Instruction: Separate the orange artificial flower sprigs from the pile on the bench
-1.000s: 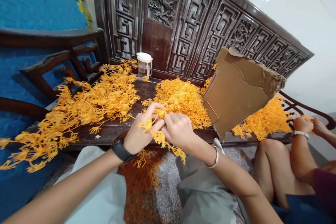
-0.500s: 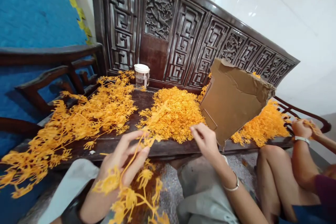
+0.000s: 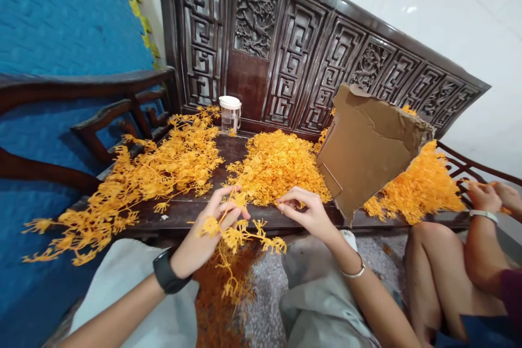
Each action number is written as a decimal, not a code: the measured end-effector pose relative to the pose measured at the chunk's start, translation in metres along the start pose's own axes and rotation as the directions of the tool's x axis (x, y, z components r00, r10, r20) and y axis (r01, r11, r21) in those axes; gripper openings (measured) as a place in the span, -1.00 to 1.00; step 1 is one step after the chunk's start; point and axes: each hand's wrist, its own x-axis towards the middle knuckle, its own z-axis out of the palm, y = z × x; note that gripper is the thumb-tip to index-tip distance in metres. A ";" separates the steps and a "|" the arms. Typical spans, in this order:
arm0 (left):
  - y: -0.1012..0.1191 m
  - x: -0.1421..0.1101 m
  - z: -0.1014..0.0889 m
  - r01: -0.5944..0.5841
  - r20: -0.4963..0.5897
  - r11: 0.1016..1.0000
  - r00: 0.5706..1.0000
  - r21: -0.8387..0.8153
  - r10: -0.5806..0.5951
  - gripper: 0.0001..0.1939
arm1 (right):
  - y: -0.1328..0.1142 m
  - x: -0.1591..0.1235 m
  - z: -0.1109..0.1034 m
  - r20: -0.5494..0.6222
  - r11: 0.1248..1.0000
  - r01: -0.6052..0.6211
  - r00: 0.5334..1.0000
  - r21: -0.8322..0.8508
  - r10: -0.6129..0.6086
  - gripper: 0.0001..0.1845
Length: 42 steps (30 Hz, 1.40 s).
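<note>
My left hand [image 3: 216, 224] pinches a branching sprig of orange plastic flowers [image 3: 238, 236] between thumb and fingers, and its stems dangle below the bench edge. My right hand [image 3: 308, 212] is at the front of a loose heap of orange flower pieces [image 3: 281, 166], thumb and forefinger drawn together; whatever lies between them is too small to make out. To the left, a long tangle of uncut orange flower sprigs [image 3: 163, 174] spreads across the dark wooden bench [image 3: 228, 152] and over its front edge.
A clear bottle with a white lid [image 3: 230, 113] stands by the carved backrest [image 3: 250, 79]. Right of the heap leans a cardboard piece [image 3: 367, 141], with another orange pile [image 3: 424, 185] beyond it. At far right are another person's hands [image 3: 485, 198]. Orange bits lie on the floor.
My left hand has moved up and right with the sprig, whose stems have swung. My right hand has shifted slightly left and lower against the heap. The camera view has turned a little.
</note>
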 end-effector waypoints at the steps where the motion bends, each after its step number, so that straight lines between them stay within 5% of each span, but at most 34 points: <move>1: -0.001 0.000 0.002 0.004 0.021 1.000 1.000 -0.007 -0.004 -0.57 | -0.002 0.001 0.002 0.019 1.000 0.004 1.000 0.010 -0.005 -0.83; 12: -0.008 0.009 0.025 -0.015 0.205 1.000 0.979 0.010 0.013 -0.52 | 0.007 0.005 0.019 -0.060 0.989 -0.085 0.994 0.124 0.093 -0.67; 18: -0.013 0.012 0.025 -0.020 0.216 1.000 0.976 0.010 0.017 -0.53 | 0.008 0.005 0.012 -0.060 0.999 0.001 0.998 0.047 0.002 -0.82; 21: -0.014 0.013 0.024 0.003 0.218 0.999 0.976 -0.040 0.006 -0.52 | 0.008 0.005 0.011 -0.038 0.994 -0.064 0.997 0.092 0.067 -0.80; 31: -0.018 0.016 0.031 -0.019 0.235 0.999 0.972 -0.039 0.028 -0.53 | 0.010 0.007 0.021 0.306 0.906 -0.288 0.933 0.312 0.191 -0.68; 36: -0.018 0.018 0.032 0.000 0.210 0.999 0.978 -0.040 0.009 -0.51 | 0.015 0.009 0.022 0.264 0.790 -0.415 0.908 0.451 0.326 -0.70; 42: -0.020 0.020 0.030 0.008 0.133 1.000 0.991 0.030 -0.011 -0.49 | 0.022 0.011 0.020 0.086 0.790 -0.441 0.889 0.426 0.449 -0.71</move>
